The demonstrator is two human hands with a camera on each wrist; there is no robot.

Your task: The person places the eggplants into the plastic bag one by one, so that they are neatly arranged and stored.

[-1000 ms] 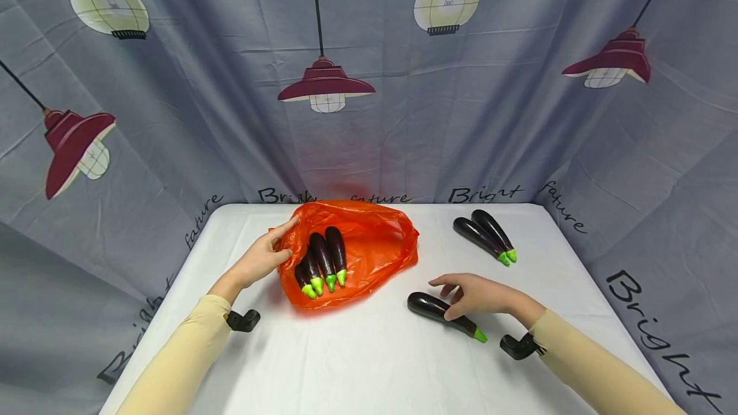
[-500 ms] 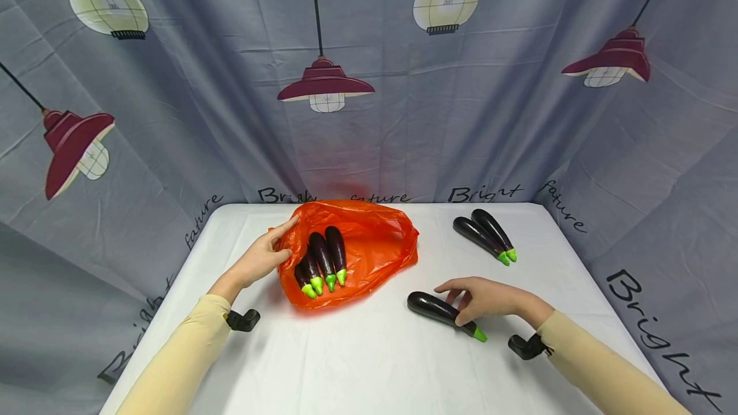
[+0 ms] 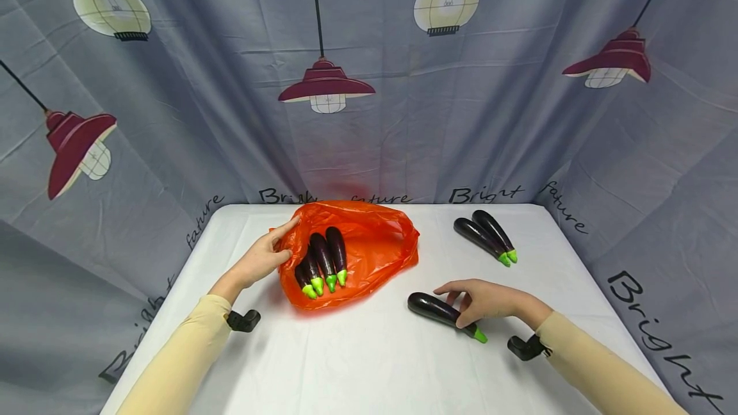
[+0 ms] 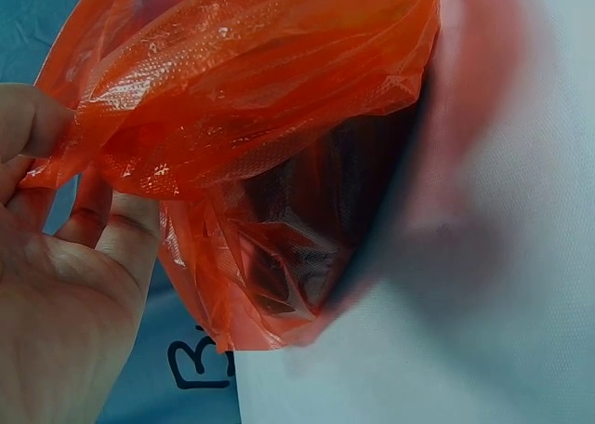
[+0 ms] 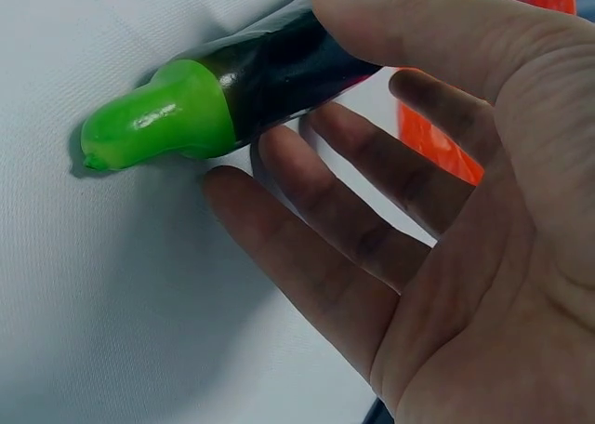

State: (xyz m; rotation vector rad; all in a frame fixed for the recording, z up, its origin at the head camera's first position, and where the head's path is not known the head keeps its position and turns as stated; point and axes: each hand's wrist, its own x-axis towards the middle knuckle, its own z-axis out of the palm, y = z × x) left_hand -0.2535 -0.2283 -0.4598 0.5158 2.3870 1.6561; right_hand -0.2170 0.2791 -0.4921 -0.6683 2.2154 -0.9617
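Note:
My left hand (image 3: 262,261) pinches the left edge of an open orange plastic bag (image 3: 380,261). Film bunches beside the thumb in the left wrist view. Inside the bag, at its left side, several dark eggplants (image 3: 321,261) with green stem ends lie side by side. To the right, a single eggplant (image 3: 429,306) rests on the white table. My right hand (image 3: 490,298) holds it near the green end (image 5: 158,117). The thumb (image 5: 390,19) lies along one side and the fingertips (image 5: 288,150) meet the other.
Two more eggplants (image 3: 484,239) lie together toward the back right of the white table (image 3: 346,364). A grey curtain (image 3: 380,146) printed with lamps hangs behind the table and on both sides.
My right hand has shifted slightly right along the single eggplant toward its green end, then stayed there. The eggplant, the bag and my left hand have kept their places.

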